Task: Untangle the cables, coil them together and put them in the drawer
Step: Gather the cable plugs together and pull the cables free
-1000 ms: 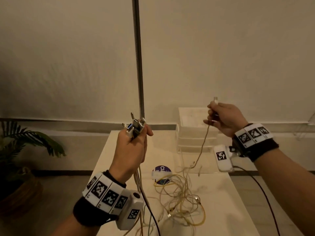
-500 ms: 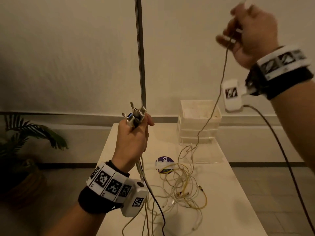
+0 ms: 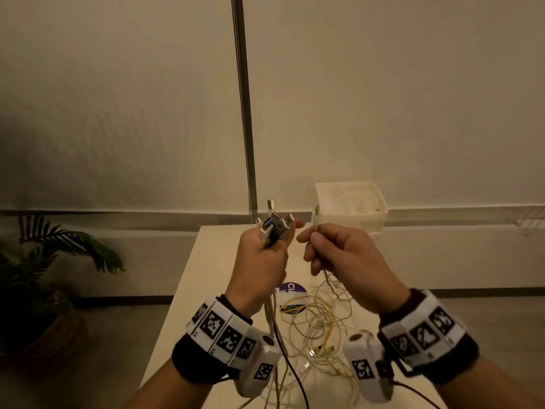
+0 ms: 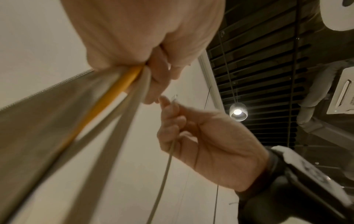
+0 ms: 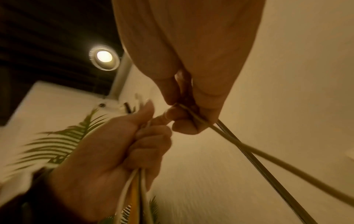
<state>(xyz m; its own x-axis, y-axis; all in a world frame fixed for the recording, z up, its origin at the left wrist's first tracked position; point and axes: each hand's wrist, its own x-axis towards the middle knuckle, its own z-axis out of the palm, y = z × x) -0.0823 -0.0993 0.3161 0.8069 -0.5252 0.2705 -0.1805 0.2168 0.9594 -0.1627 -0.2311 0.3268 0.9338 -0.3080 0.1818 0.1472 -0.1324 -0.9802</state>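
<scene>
- Above the worktop (image 3: 188, 293), several plug ends (image 3: 275, 224) are gripped in the left hand (image 3: 259, 267).
- One cable end (image 3: 317, 210), pinched by the right hand (image 3: 345, 264), has been brought down beside them.
- Tangled cables (image 3: 321, 326) remain below; the drawer unit (image 3: 349, 206) stands behind.

The cables (image 3: 321, 329) run off the bottom edge, and the drawer unit (image 3: 351, 208) sits partly behind the right hand (image 3: 342, 264).

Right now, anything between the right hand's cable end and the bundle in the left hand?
Nothing visible. The right hand pinches its cable right beside the left hand gripping the plug bundle; only open air separates them.
</scene>
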